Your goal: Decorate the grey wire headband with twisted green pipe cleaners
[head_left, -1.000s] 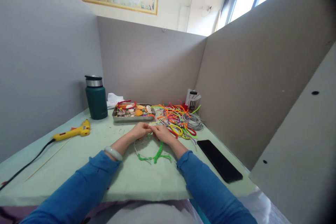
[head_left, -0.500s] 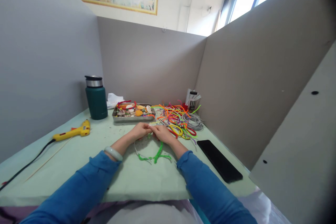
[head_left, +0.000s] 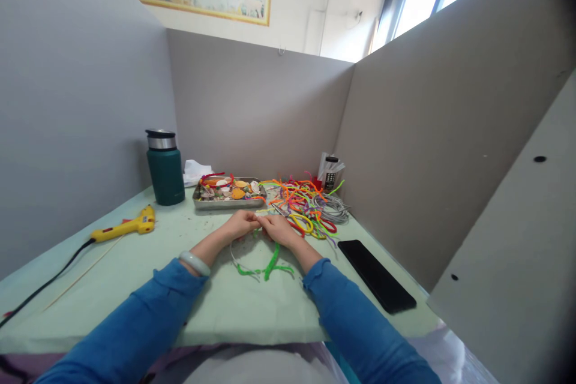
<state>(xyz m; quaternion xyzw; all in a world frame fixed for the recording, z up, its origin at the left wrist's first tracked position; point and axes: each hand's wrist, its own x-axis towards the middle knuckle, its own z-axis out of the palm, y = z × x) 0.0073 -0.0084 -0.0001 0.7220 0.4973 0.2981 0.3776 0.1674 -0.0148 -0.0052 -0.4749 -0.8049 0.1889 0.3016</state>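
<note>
My left hand (head_left: 240, 224) and my right hand (head_left: 278, 229) meet fingertip to fingertip over the pale green table (head_left: 135, 264), both closed in a pinch on a green pipe cleaner (head_left: 270, 261). Its fuzzy green end trails back toward me between my forearms, beside a thin white wire loop (head_left: 234, 255). My sleeves are blue and a pale bangle (head_left: 194, 262) sits on my left wrist. Just beyond my hands lies a heap of coloured pipe cleaners (head_left: 302, 201).
A metal tray (head_left: 227, 201) of shells and bits stands behind my hands. A green flask (head_left: 164, 167) stands at the back left, a yellow glue gun (head_left: 123, 226) with its black cord at the left, a black phone (head_left: 375, 275) at the right. Grey partitions enclose the table.
</note>
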